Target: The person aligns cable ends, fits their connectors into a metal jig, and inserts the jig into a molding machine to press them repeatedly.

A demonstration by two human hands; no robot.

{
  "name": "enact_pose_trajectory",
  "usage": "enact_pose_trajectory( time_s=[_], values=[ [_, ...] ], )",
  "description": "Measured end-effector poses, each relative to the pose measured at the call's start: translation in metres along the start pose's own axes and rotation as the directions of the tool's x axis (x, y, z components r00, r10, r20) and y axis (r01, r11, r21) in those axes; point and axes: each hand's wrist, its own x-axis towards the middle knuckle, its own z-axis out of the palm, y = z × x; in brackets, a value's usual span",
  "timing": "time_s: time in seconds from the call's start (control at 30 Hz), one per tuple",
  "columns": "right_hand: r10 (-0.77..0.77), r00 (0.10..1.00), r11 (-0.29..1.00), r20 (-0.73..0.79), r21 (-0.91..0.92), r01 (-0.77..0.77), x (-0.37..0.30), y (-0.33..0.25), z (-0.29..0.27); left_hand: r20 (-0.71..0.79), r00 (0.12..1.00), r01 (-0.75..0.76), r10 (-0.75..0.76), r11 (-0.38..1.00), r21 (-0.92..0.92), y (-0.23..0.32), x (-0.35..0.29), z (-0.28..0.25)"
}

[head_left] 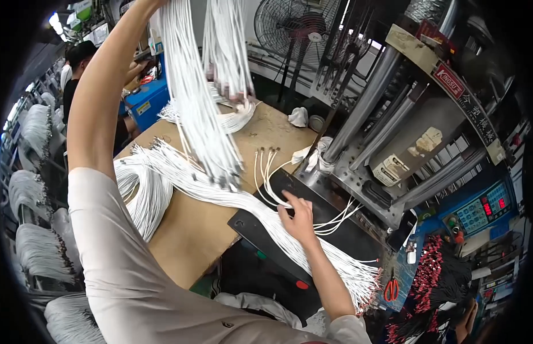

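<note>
Possible trouble first, in the middle of the frame: tangling of the hanging white cable bundle (200, 109) with the lying white cable bundle (261, 213), from small end connectors catching during a low or careless swing. Difficult to judge, because of the blur, touching or only passing above. Possible also: pulling of the loose white cables (266, 175) out of order, from a sideways sweep of the right hand (299, 217).

Left arm (100, 103): stretched high along the upper left of the frame. Left hand: beyond the upper edge, so cannot tell its grip on the hanging bundle. Right hand, just right of centre: palm down over the lying bundle, forefinger pointing to upper left, thumb and fingers apart, not clamped on any cable. Lying bundle: across the brown table (278, 129) and the black plate (321, 199), down to the lower right.
</note>
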Motion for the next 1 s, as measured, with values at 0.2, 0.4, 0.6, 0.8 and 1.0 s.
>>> enact_pose_trajectory(
  time_s=[0.2, 0.4, 0.6, 0.8, 1.0],
  values=[
    [0.165, 0.976, 0.986, 0.141, -0.047, -0.16, 0.009, 0.006, 0.002, -0.139, 0.86, -0.388, 0.49, 0.807, 0.444, -0.074, 0.009, 0.046],
    [0.314, 0.943, 0.94, -0.106, -0.105, -0.325, 0.011, 0.017, 0.019, 0.335, 0.93, -0.311, 0.149, 0.805, 0.505, -0.202, -0.158, 0.183],
    [0.291, 0.942, 0.929, -0.17, -0.186, -0.321, 0.01, 0.015, 0.019, 0.588, 0.798, -0.349, -0.136, 0.689, 0.634, -0.223, -0.263, 0.233],
    [0.269, 0.932, 0.913, -0.243, 0.374, -0.166, -0.002, -0.027, -0.033, 0.814, 0.58, -0.631, 0.03, 0.649, 0.426, -0.113, -0.318, 0.241],
    [-0.141, 0.789, 0.309, -0.598, 0.731, 0.609, -0.083, -0.152, -0.2, 0.655, 0.24, -0.318, 0.716, 0.696, -0.644, 0.089, -0.45, 0.23]
  ],
)
